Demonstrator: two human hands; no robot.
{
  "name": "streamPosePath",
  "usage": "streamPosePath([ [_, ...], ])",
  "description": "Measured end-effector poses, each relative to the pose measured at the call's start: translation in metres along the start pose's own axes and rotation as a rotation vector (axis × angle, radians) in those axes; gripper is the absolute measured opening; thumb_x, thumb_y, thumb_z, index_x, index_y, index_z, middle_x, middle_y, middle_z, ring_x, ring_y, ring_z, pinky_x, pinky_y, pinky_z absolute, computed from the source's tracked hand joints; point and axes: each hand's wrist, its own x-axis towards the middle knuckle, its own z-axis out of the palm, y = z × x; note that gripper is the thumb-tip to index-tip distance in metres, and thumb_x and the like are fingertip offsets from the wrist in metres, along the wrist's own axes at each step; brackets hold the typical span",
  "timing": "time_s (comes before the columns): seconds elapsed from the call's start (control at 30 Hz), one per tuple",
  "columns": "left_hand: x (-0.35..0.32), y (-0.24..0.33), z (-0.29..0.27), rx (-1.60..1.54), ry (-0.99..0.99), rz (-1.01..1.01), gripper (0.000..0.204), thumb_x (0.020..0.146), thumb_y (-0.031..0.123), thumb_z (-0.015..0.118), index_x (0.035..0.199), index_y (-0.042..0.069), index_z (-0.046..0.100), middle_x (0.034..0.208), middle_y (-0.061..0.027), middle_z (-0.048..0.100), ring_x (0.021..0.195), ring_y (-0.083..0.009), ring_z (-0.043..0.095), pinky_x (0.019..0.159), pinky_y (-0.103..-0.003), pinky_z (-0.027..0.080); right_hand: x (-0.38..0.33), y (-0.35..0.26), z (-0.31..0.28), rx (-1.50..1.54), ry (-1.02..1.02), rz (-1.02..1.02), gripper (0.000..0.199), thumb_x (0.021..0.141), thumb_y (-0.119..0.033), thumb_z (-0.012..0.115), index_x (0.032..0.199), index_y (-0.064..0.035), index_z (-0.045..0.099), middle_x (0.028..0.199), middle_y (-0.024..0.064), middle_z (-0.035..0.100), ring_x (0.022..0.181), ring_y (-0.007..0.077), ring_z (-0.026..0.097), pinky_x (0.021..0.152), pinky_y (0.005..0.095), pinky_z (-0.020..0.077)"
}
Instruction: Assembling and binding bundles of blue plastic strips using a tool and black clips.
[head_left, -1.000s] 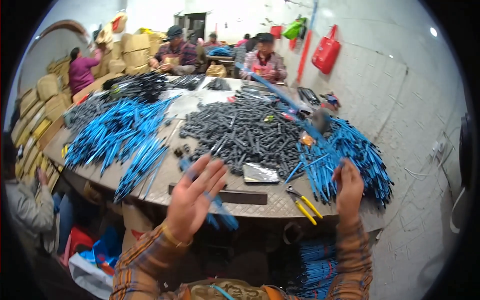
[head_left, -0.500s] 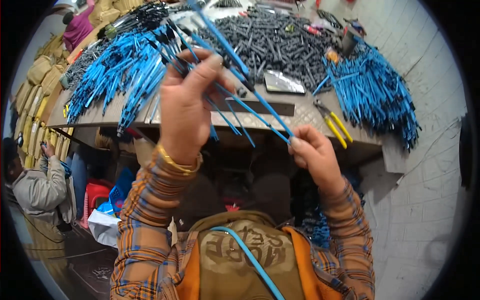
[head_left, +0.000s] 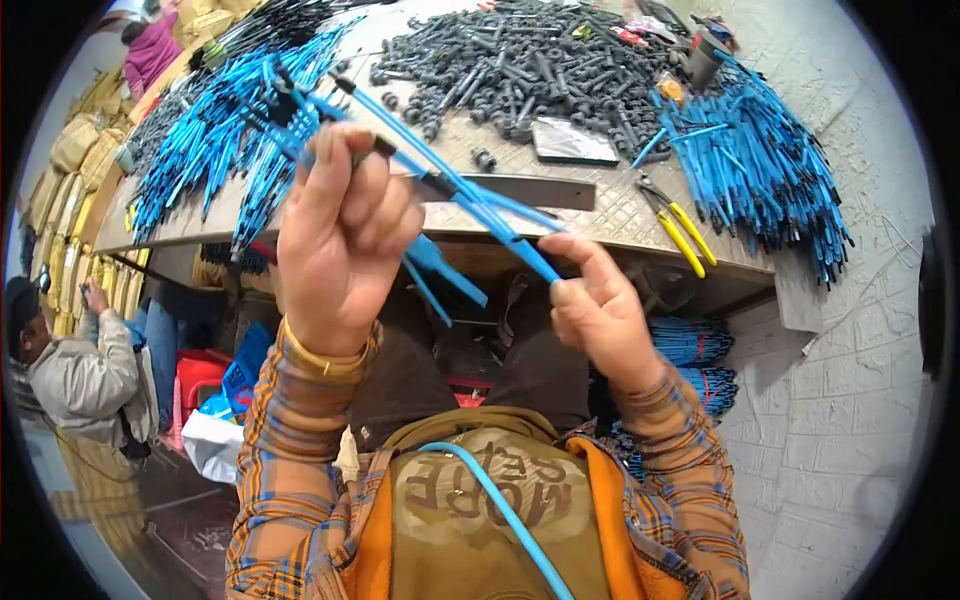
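Observation:
My left hand point(head_left: 335, 245) is closed around several thin blue tubes with black end fittings, some of them blurred by motion. Their free blue ends point(head_left: 440, 270) hang below that fist. From there a long blue tube point(head_left: 520, 248) with a black piece partway along slants down to my right hand point(head_left: 608, 315), which pinches its lower end between thumb and fingers. A second blue tube point(head_left: 395, 122) runs beside it at the upper end. Both hands are raised over the front edge of the worktable point(head_left: 640, 232).
Dark grey fittings point(head_left: 510, 75) are heaped on the table's far middle. Blue tube piles lie left point(head_left: 205, 140) and right point(head_left: 755, 160). Yellow-handled pliers point(head_left: 680, 235), a flat metal strip point(head_left: 540, 191) and a shallow tray point(head_left: 575, 140) sit near the edge. A person point(head_left: 85, 370) sits at far left.
My left hand has moved down and to the left with its tubes, and my right hand has shifted slightly left and down. The raised tube ends now sit lower.

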Motion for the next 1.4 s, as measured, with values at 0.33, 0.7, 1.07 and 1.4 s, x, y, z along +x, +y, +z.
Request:
streamPosePath([
  [0.33,-0.05,0.018,-0.004,0.179,0.069,-0.629,0.027,0.063,-0.008,0.043,0.083,-0.016,0.06,0.062,-0.0221,0.06,0.035,-0.0201,0.048,0.036,-0.026,0.041,0.053,-0.111,-0.176,-1.707,0.504,-0.593,0.023,0.081,-0.017,0.057,0.098,-0.0022,0.062,0.097,0.0108,0.063,0.083,0.0283,0.058,0.075,0.0331,0.0468],
  [0.7,-0.014,-0.006,-0.014,0.272,-0.149,-0.925,0.024,0.085,0.002,0.05,0.102,-0.013,0.057,0.097,-0.0333,0.058,0.084,-0.0393,0.061,0.074,-0.043,0.051,0.107,-0.247,-0.436,-2.091,1.196,0.043,0.032,0.081,-0.017,0.044,0.108,-0.0087,0.059,0.104,0.0166,0.059,0.09,0.0402,0.056,0.078,0.0457,0.0462],
  [1.07,-0.006,-0.02,-0.046,0.216,-0.133,-1.002,0.026,0.084,0.005,0.055,0.107,-0.007,0.059,0.096,-0.0275,0.062,0.087,-0.0368,0.062,0.078,-0.041,0.05,0.102,-0.25,-0.445,-2.173,1.119,0.155,0.028,0.086,-0.026,0.044,0.101,-0.0082,0.059,0.091,0.0134,0.063,0.083,0.0338,0.059,0.071,0.0422,0.0467],
  [1.4,-0.016,-0.023,-0.013,0.194,0.055,-0.651,0.033,0.082,0.006,0.055,0.113,-0.005,0.053,0.11,-0.0312,0.055,0.096,-0.0401,0.059,0.087,-0.048,0.046,0.084,-0.234,-0.329,-1.536,1.032,-0.501,0.035,0.092,-0.033,0.044,0.081,-0.0034,0.058,0.067,0.0086,0.057,0.059,0.0215,0.048,0.057,0.0328,0.0396],
])
